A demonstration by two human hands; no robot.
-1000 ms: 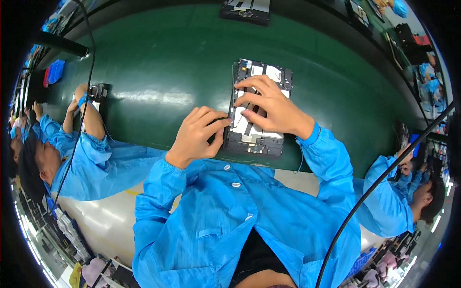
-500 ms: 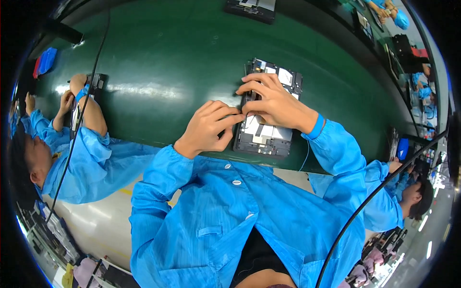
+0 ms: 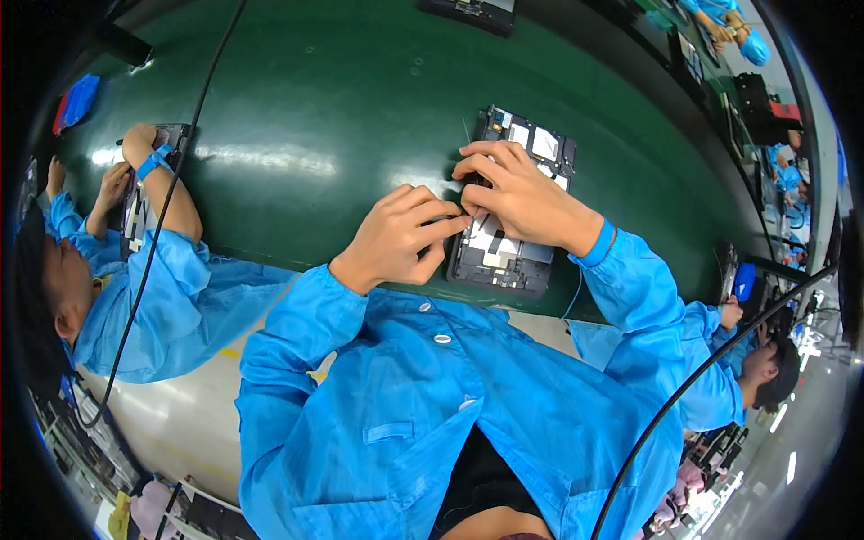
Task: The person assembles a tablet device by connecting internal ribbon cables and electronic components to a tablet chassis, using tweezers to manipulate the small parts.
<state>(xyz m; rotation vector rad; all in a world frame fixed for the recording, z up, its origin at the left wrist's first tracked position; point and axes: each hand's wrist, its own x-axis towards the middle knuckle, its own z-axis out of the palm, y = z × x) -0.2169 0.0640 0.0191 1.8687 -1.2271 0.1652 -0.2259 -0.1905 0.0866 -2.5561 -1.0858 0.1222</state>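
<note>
On the green bench lies an opened tablet-like device [image 3: 504, 261], a black frame with white and silver panels inside. My left hand [image 3: 396, 236] comes to its left edge, with thumb and forefinger pinched there. My right hand [image 3: 531, 200] reaches over the device's middle and covers part of it. Its fingers are bent, their tips at the same left edge, close to my left fingertips. Whatever either hand pinches is too small or hidden. A thin dark strand [image 3: 465, 129] stands out past the device's upper left corner, above my right fingers. Around my right wrist sits a blue band [image 3: 598, 245].
A similar opened device [image 3: 472, 13] lies at the bench's far edge. To my left, a co-worker [image 3: 135, 297] in blue handles another device [image 3: 137, 220]; a blue object [image 3: 81, 97] lies beyond. Another person [image 3: 720, 378] sits at right. Black cables [image 3: 661, 423] hang across the view.
The view has shifted slightly, so the device appears a little further right. Both hands keep nearly the same pose at its left edge. The co-worker's arms at left have moved slightly.
</note>
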